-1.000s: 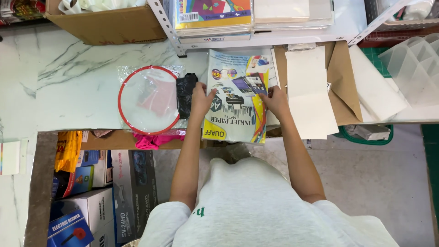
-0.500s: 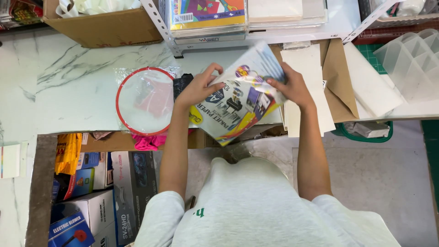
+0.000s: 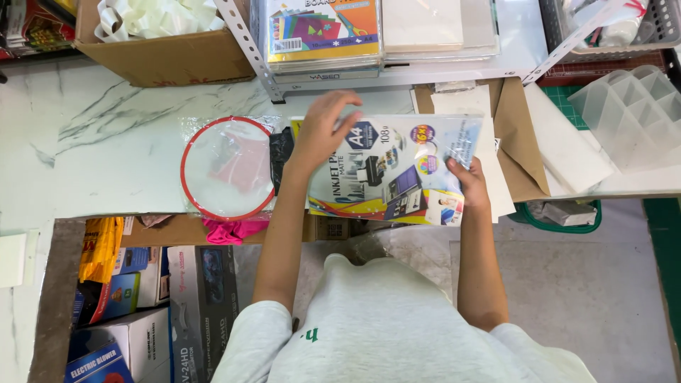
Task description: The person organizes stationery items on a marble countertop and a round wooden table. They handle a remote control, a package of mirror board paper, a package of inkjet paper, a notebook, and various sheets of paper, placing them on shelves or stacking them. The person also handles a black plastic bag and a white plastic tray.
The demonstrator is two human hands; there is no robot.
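Observation:
A glossy, colourful pack of printer paper (image 3: 394, 177) lies lengthwise across the front of the white marble counter (image 3: 92, 142). My right hand (image 3: 464, 181) grips the pack's right end, thumb on top. The palm of my left hand (image 3: 323, 135) lies on the pack's upper left part. Its fingers are spread and reach past the pack's top edge. A black object (image 3: 281, 150) sits just left of the pack, partly under my left wrist.
A round red-rimmed clear pouch (image 3: 227, 167) lies left of the pack, above something pink (image 3: 230, 228). Behind are a cardboard box (image 3: 167, 53) and shelved paper packs (image 3: 323, 32). At the right are brown envelopes and white sheets (image 3: 514, 135) and a divided white tray (image 3: 631, 113). Boxes (image 3: 142, 305) stand below.
The pack was upright on the counter, then lifted and tilted. Now it is turned lengthwise and lower. My left hand has slid from its left edge onto its top; my right hand keeps its grip.

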